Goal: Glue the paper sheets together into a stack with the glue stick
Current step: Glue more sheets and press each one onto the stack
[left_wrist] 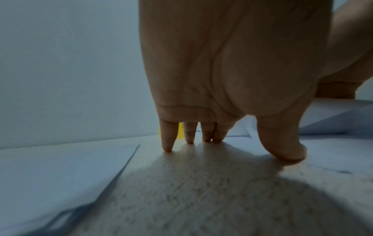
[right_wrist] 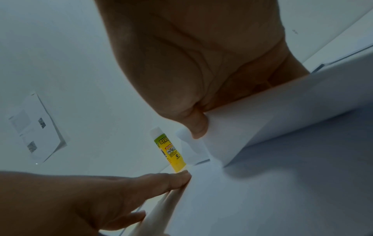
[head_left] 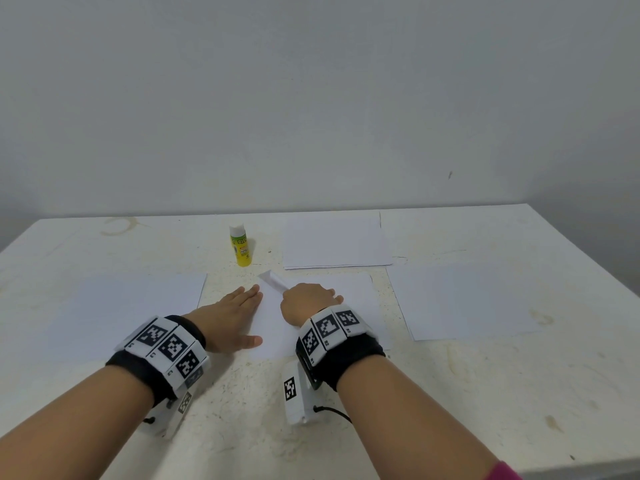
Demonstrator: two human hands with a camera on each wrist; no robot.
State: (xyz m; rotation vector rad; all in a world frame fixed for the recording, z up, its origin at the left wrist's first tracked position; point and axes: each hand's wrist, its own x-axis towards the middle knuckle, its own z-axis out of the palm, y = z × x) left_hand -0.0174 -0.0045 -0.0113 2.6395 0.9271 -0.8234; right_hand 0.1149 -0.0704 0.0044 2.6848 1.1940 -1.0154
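Observation:
Several white paper sheets lie on a white table (head_left: 346, 403). My left hand (head_left: 247, 313) rests flat, fingers (left_wrist: 189, 135) straight, on the left edge of the centre sheet (head_left: 353, 299). My right hand (head_left: 294, 294) pinches that sheet's far left corner (head_left: 273, 280) and holds it curled up off the table. In the right wrist view the thumb (right_wrist: 198, 127) presses on the lifted paper (right_wrist: 272, 119). A yellow glue stick (head_left: 239, 247) with a white cap stands upright beyond both hands, untouched; it also shows as the glue stick (right_wrist: 169, 150) past the thumb.
One sheet (head_left: 131, 306) lies at the left, another sheet (head_left: 467, 299) at the right, and a small stack (head_left: 334, 242) sits at the back near the wall (head_left: 311, 98). The table's front edge runs close under my forearms.

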